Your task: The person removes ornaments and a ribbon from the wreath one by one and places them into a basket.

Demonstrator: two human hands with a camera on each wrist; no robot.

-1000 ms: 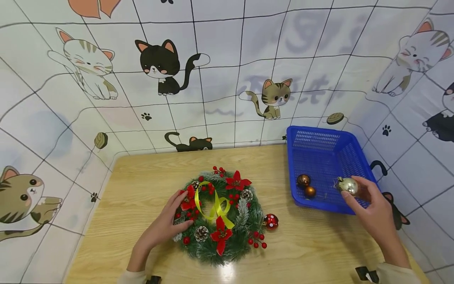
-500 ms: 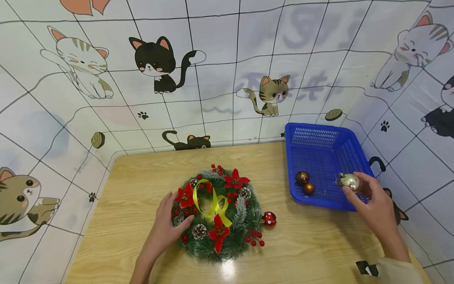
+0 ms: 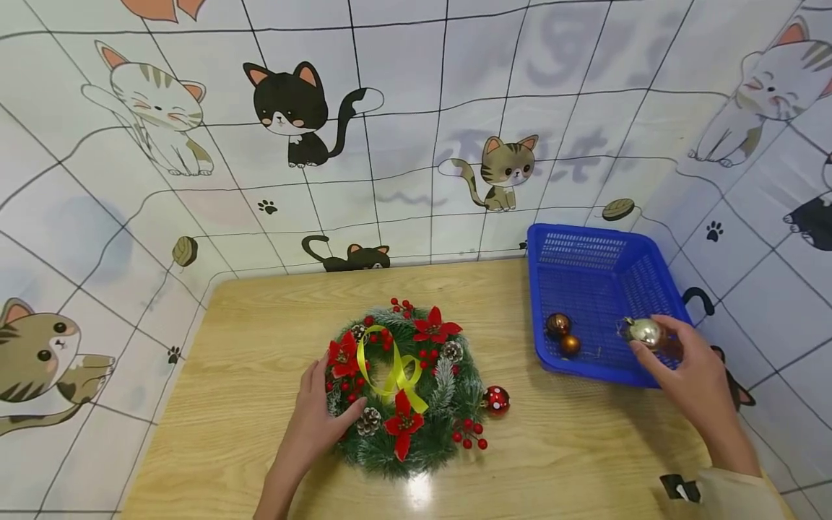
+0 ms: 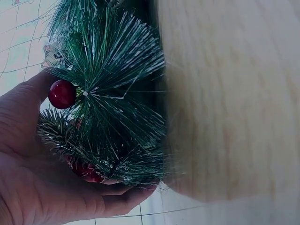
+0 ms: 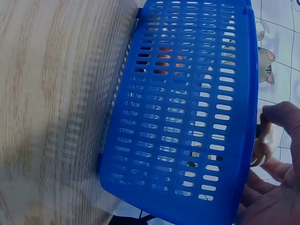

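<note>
A green Christmas wreath (image 3: 432,444) with red flowers, berries, pinecones and a yellow ribbon lies on the table. My left hand (image 3: 313,419) grips its left side, thumb near a pinecone (image 3: 368,420). In the left wrist view, the fingers curl around the needles beside a red berry (image 4: 62,94). Over the right part of a blue basket (image 3: 601,372), my right hand (image 3: 698,375) pinches a shiny pale-gold bauble (image 3: 646,333). The right wrist view looks through the slotted basket wall (image 5: 187,28), which partly hides the bauble behind its rim.
Two brown-orange baubles (image 3: 570,344) lie in the basket's left front corner. A red white-dotted bauble (image 3: 497,399) rests at the wreath's right edge. The wooden table (image 3: 214,404) meets a cat-patterned wall cover (image 3: 416,144) at the back and sides.
My left fingers have slid off the red flower on top of the wreath to its outer left side. My right hand keeps holding the gold bauble over the basket, almost unmoved.
</note>
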